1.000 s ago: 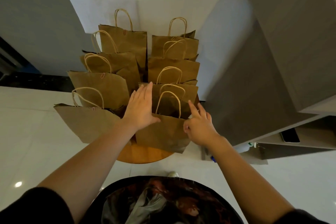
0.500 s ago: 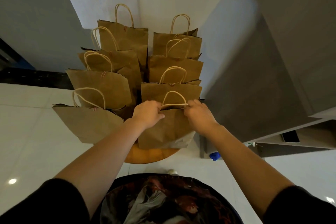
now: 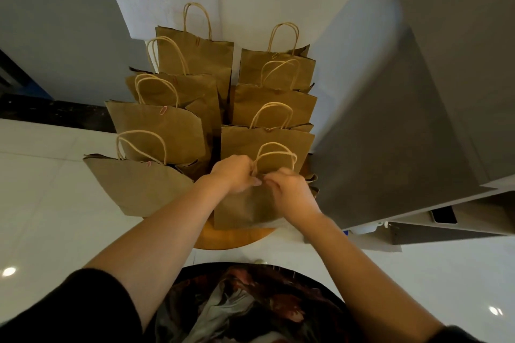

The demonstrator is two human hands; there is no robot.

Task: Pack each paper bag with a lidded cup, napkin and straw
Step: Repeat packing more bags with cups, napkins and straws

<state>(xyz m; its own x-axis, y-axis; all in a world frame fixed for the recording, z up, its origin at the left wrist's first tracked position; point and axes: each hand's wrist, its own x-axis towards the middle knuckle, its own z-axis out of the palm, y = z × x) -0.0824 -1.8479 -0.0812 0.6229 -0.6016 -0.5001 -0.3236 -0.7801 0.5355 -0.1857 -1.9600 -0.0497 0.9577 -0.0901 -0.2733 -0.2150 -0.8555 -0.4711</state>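
1. Scene: two rows of brown paper bags standing on a round wooden table (image 3: 237,238), handles up. Nearest bag of the right row (image 3: 245,206) at the front table edge, directly under both hands.
2. Left hand (image 3: 235,174): fingers curled, pinching the top edge of the nearest bag just left of the handle base. Firm grip, nothing else held.
3. Right hand (image 3: 289,192): fingers curled in on the same top edge, fingertips almost meeting those of the left hand below the twine handle (image 3: 274,159). Appears to pinch the paper; a small item between the fingers cannot be ruled in or out.
4. Pink paper clips (image 3: 163,110) visible on the top edges of two left-row bags; probable step here is closing and clipping this bag's mouth. Judgement only.
5. Cup, napkin, straw: none in view. Contents of any bag hidden, so packing state not confirmable.
6. For a good closure: align both paper lips flush before pinching; hold them flat with the left hand while the right does the fastening, close beside the handle base.
7. Keep downward force low; thin paper creases easily and a bag this close to the table edge could tip forward.
8. Avoid pulling toward the body; neighbouring bag (image 3: 267,142) stands touching behind and could be dragged.
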